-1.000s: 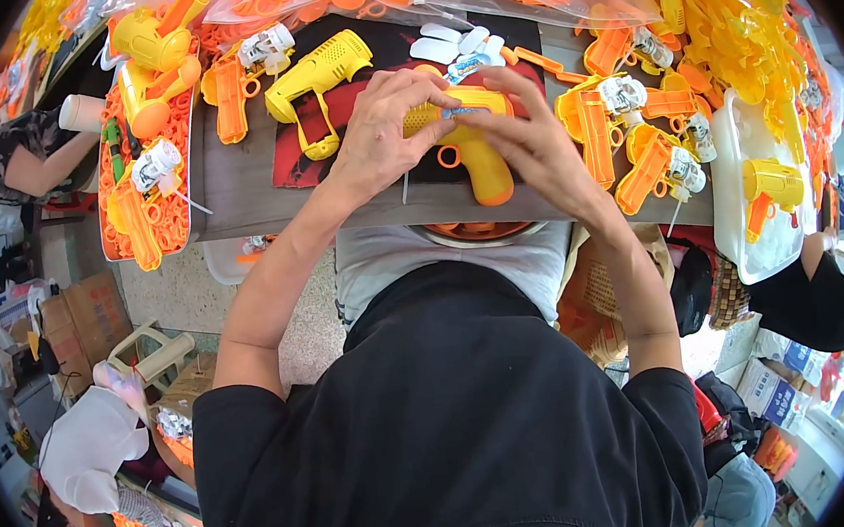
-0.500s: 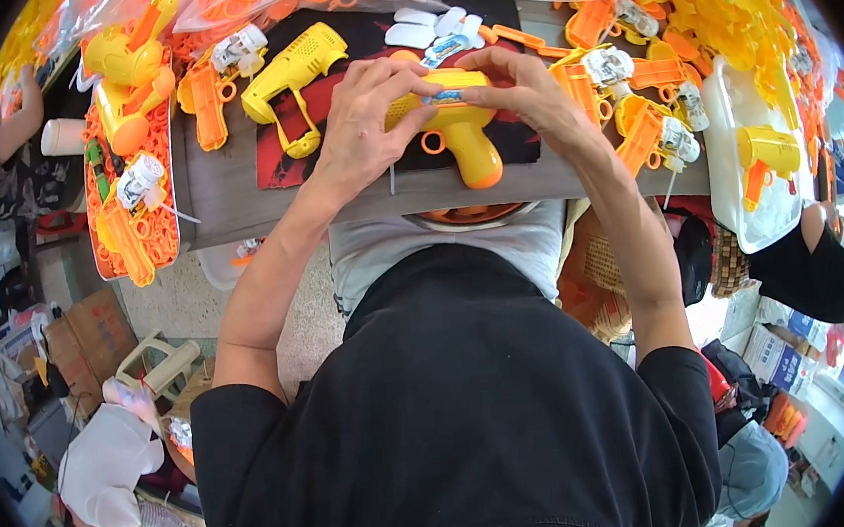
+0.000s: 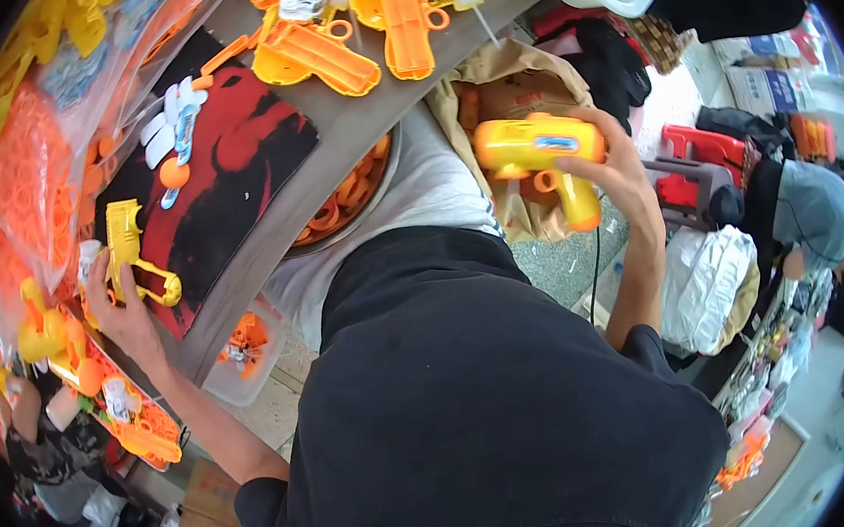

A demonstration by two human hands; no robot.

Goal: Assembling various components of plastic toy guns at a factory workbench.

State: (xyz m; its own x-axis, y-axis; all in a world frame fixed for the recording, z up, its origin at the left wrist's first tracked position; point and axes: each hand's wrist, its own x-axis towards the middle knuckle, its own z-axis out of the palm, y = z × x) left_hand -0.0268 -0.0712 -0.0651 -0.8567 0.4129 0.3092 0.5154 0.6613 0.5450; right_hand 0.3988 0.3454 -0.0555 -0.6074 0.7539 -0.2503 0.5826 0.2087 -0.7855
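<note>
A yellow toy gun (image 3: pixel 532 143) with an orange-tipped grip and an orange trigger ring is in my right hand (image 3: pixel 614 161). Fingers and thumb wrap its rounded rear end, and it hangs over an open brown paper bag (image 3: pixel 459 110). On the far left, my left hand (image 3: pixel 126 324) reaches over the table edge, its fingers and thumb around an orange toy gun half with a white mechanism (image 3: pixel 88 255), mostly covered by the hand. Just beside the thumb lies a yellow half shell (image 3: pixel 125 234).
A black and red mat (image 3: pixel 234 180) bears white pieces and stickers. Orange gun halves (image 3: pixel 409 34) lie at the table's far end. Below the edge stands a bowl of orange parts (image 3: pixel 346 200). Filled plastic bags (image 3: pixel 27 168) and a parts tray (image 3: pixel 155 422) flank the left.
The view has turned right. My hands have parted: the right carried the yellow toy gun from the mat to above the paper bag, while the left let go of it and moved to the parts.
</note>
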